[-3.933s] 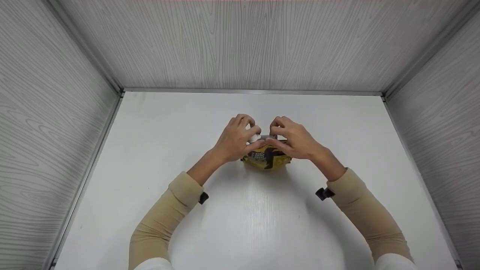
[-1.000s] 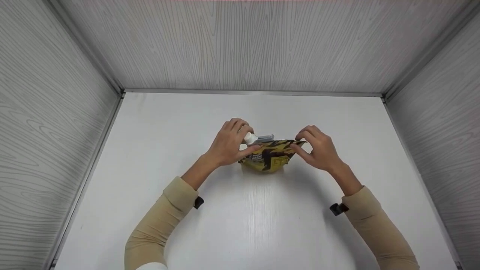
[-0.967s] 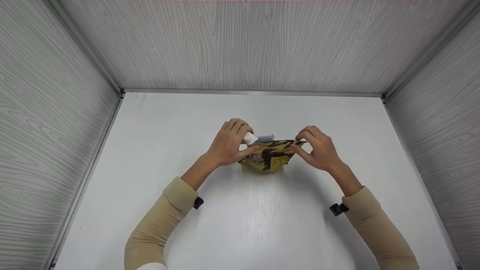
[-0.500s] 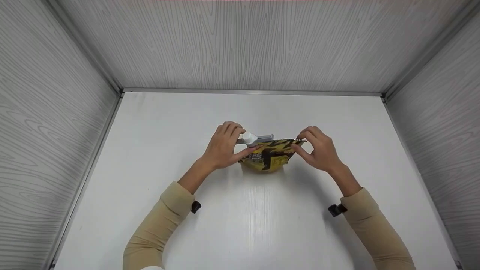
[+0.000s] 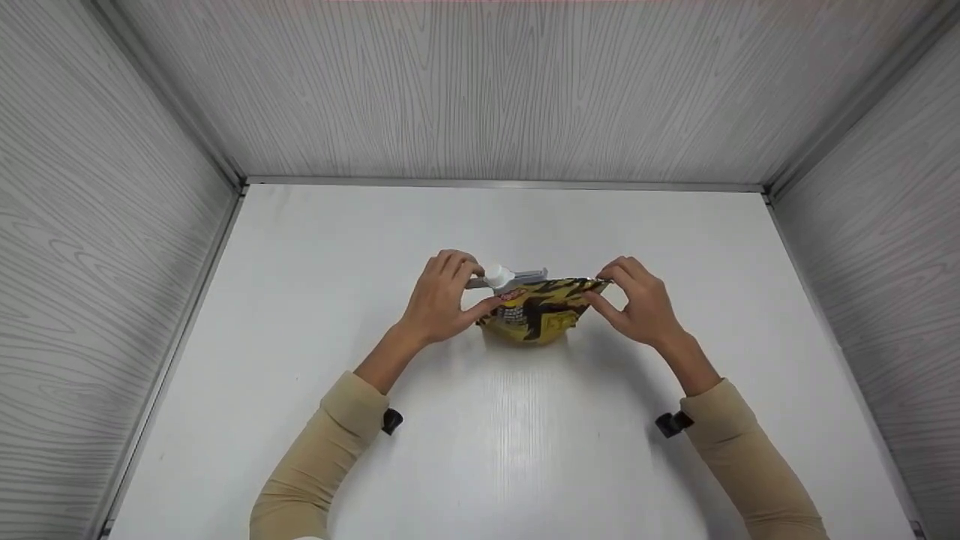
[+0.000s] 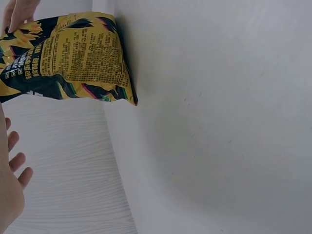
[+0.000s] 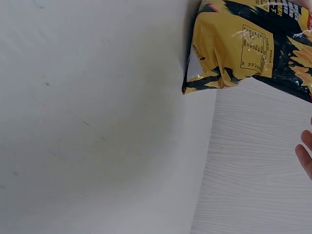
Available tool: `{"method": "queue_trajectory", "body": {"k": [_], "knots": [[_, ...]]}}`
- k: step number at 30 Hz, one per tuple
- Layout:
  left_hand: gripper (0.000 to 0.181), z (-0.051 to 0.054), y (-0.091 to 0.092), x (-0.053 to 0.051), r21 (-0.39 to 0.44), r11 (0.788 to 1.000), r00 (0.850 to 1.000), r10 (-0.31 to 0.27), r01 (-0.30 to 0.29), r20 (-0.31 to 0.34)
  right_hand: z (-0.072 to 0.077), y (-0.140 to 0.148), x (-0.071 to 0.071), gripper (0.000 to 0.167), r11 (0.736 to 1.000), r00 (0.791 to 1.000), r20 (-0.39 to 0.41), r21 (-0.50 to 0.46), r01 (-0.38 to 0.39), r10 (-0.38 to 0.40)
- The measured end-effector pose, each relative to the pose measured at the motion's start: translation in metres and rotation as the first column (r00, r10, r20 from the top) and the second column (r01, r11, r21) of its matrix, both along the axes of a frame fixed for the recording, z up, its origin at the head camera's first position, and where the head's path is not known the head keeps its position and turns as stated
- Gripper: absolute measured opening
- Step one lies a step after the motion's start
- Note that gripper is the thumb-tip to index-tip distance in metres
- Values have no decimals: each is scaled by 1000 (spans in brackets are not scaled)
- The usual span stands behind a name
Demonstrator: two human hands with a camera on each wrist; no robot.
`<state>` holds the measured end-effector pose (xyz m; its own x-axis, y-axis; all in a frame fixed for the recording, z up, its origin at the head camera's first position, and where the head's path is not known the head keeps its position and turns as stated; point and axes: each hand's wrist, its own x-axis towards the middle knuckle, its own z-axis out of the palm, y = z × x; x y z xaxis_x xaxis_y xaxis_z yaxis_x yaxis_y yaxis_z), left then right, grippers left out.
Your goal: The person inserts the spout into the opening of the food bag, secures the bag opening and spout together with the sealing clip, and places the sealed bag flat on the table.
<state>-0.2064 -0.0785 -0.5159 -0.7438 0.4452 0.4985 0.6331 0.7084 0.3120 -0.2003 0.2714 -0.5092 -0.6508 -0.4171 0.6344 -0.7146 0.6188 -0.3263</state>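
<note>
A yellow and black printed snack bag (image 5: 536, 315) stands upright on the table in the head view. Along its top edge lies a grey bag clip (image 5: 529, 276) with a round white cap (image 5: 498, 276). My left hand (image 5: 439, 300) holds the clip's left end with its fingers, its thumb against the bag's upper left. On the other side, my right hand (image 5: 637, 304) pinches the bag's top right corner between thumb and fingers. Both wrist views show the bag's lower part, the bag (image 6: 83, 58) on the left and the bag (image 7: 234, 48) on the right. Fingertip contact is partly hidden there.
A white tabletop (image 5: 510, 450) surrounds the bag. Grey wood-grain panels enclose it, with a back panel (image 5: 510, 97), a left panel (image 5: 97, 262) and a right panel (image 5: 877, 247).
Earlier both hands were close together over the bag's top. The right hand has moved out to the right corner, and the left hand has slid left, uncovering the white cap.
</note>
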Motion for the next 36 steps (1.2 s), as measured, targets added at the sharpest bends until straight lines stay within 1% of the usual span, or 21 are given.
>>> {"method": "queue_trajectory", "body": {"k": [5,9,13,18,23,28,32,36], "knots": [[48,-3,1,2,32,999,1000,16,-15,-20,-4,2,2,27,1000,999,25,6,26,-26],[48,-5,1,3,37,999,999,22,-21,-26,-8,3,4,28,999,999,39,6,37,-38],[48,-6,2,5,28,999,1000,18,-17,-23,-12,3,5,29,998,999,22,49,48,-49],[47,-7,3,5,21,1000,999,10,-9,-39,-16,2,6,27,993,998,-13,95,68,-68],[47,-7,4,7,22,1000,999,15,-14,-47,-21,-3,11,30,990,995,-33,106,95,-92],[46,-4,4,9,9,1000,999,19,-18,-46,-25,-9,15,34,983,990,-22,114,142,-140],[46,-4,4,10,-6,1000,998,27,-27,-57,-25,-12,18,32,980,986,-14,107,168,-168],[46,-5,4,11,-8,999,997,38,-39,-73,-24,-13,19,31,977,984,-20,115,179,-177]]}}
